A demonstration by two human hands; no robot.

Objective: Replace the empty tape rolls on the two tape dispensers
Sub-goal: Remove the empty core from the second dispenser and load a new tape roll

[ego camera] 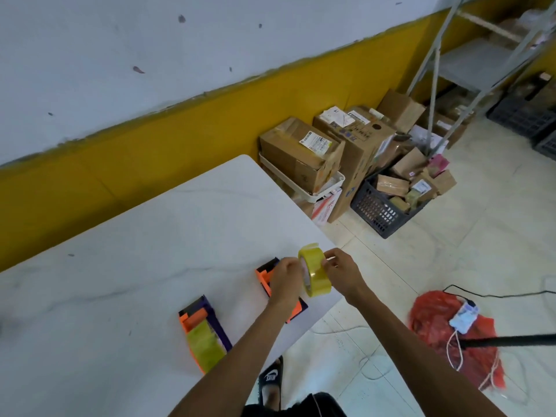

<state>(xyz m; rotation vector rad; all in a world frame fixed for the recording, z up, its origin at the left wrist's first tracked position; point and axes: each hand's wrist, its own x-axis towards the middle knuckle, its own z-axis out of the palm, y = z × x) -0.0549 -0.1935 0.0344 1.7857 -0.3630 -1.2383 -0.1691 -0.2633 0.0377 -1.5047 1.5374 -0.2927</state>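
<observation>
Over on the left of the white surface [126, 266] lies the first dispenser [204, 332], orange and purple, with a yellowish roll seated in it, well apart from both hands. Next along, the second dispenser [281, 291] sits near the surface's right edge, mostly hidden under the left hand [285, 279]. That hand is up above it, fingers curled around the near side of the yellow tape roll [314, 270], gripping it. The roll is held in the air on its edge, just over the second dispenser, with a short loose tab of tape sticking up at its top. And the right hand [343, 270] meets it from the other side, thumb and fingers pinching the roll's outer band. Further right, down on the tiled floor, there's a red mesh bag [445, 329] with a small white device lying on it, and up behind, cardboard boxes [328, 152] stacked against the yellow wall beside a dark crate [379, 209] full of parcels.
</observation>
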